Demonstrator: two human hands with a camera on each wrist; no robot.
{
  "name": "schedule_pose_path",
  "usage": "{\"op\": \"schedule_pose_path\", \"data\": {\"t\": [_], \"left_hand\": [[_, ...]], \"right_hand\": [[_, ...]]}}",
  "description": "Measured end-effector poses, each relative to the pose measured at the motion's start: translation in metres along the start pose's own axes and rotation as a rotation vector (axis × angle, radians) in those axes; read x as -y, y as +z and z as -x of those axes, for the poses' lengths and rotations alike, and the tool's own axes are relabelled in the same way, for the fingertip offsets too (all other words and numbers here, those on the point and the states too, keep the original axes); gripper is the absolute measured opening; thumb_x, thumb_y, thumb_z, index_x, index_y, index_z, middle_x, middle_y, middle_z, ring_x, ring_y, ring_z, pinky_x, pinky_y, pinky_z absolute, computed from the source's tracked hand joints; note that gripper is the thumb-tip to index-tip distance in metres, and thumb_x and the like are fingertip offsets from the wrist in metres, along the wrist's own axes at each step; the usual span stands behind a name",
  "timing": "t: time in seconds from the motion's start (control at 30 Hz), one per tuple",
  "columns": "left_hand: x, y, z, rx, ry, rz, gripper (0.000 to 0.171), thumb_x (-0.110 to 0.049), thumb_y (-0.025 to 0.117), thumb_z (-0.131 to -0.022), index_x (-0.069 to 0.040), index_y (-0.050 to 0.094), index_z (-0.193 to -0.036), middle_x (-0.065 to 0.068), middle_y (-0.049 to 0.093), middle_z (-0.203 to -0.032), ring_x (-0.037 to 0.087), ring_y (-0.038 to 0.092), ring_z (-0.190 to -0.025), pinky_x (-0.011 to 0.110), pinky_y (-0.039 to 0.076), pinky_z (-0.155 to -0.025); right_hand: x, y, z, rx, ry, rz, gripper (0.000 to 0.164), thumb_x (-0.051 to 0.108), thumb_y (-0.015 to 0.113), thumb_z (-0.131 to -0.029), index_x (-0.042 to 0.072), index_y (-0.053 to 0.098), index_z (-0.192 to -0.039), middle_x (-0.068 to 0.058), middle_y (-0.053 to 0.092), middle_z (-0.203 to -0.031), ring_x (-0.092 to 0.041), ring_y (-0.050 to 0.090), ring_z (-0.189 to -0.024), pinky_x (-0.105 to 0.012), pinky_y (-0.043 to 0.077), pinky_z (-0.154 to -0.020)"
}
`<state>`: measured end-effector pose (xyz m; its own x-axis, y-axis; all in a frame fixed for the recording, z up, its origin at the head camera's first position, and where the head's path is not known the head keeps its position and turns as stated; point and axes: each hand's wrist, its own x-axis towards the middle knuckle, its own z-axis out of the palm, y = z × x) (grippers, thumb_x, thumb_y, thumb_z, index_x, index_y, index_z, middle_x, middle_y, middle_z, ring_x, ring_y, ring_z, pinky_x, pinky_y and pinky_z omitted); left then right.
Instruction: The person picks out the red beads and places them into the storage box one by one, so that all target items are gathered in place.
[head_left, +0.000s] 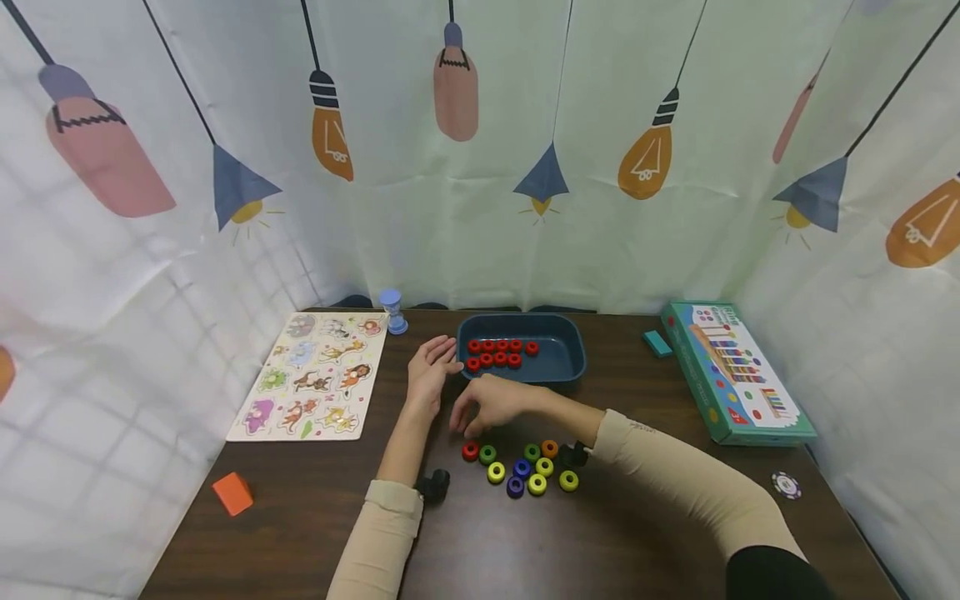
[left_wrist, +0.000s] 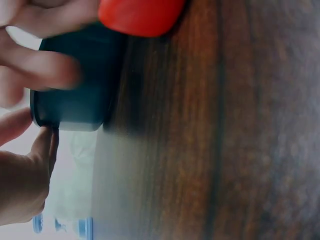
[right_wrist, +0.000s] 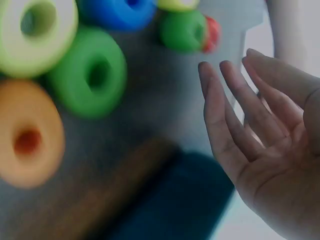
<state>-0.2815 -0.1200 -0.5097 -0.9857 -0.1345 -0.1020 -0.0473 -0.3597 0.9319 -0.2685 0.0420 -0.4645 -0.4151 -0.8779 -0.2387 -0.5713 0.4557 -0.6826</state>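
My left hand (head_left: 429,375) rests at the left end of the dark blue tray (head_left: 566,379), fingers fairly straight and the thumb at the rim. Inside that tray, several red rings (head_left: 500,359) lie in two rows. In front of it hovers my right hand (head_left: 491,402), fingers loosely bent and nothing between them. Just below its fingertips on the table is a lone red ring (head_left: 470,451), beside a green ring (head_left: 487,454). The left wrist view shows the tray's wall (left_wrist: 80,112), with the right hand's fingers (left_wrist: 45,70) blurred over it.
Yellow rings (head_left: 537,484), blue rings (head_left: 515,487) and an orange ring (head_left: 550,448) lie near the right forearm. An animal puzzle board (head_left: 300,375) and hourglass (head_left: 393,312) stand left; a green game box (head_left: 738,375), teal block (head_left: 657,343) and chip (head_left: 786,485) right. An orange block (head_left: 232,493) sits front left.
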Motion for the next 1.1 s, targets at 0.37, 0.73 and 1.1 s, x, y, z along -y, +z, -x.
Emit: {"op": "schedule_pose_path", "data": {"t": [0.37,0.73,1.1], "left_hand": [[-0.001,0.001,0.000,0.016,0.020,0.013,0.067,0.025,0.060,-0.077,0.000,0.043,-0.138,0.022,0.051,-0.139,0.030,0.049,-0.132,0.041,0.041,-0.110],[-0.007,-0.001,0.001,0.036,-0.022,0.025,0.069,0.024,0.060,-0.079,-0.001,0.040,-0.141,0.022,0.046,-0.143,0.030,0.045,-0.135,0.042,0.038,-0.112],[0.000,0.000,0.002,0.011,0.016,-0.008,0.068,0.023,0.060,-0.078,0.001,0.042,-0.139,0.020,0.052,-0.138,0.030,0.051,-0.130,0.041,0.043,-0.108]], "right_hand": [[-0.006,0.023,-0.001,0.013,0.034,-0.075,0.021,0.003,0.071,-0.085,0.015,0.076,-0.101,0.006,0.074,-0.087,-0.008,0.070,-0.070,-0.024,0.059,-0.058],[-0.015,0.026,0.002,0.082,0.044,-0.314,0.022,-0.002,0.073,-0.083,0.006,0.075,-0.103,-0.005,0.075,-0.092,-0.026,0.073,-0.073,-0.035,0.062,-0.064],[-0.019,-0.018,0.021,0.002,0.062,-0.347,0.022,-0.002,0.071,-0.085,0.004,0.073,-0.107,-0.007,0.075,-0.095,-0.029,0.073,-0.075,-0.042,0.062,-0.068]]}}
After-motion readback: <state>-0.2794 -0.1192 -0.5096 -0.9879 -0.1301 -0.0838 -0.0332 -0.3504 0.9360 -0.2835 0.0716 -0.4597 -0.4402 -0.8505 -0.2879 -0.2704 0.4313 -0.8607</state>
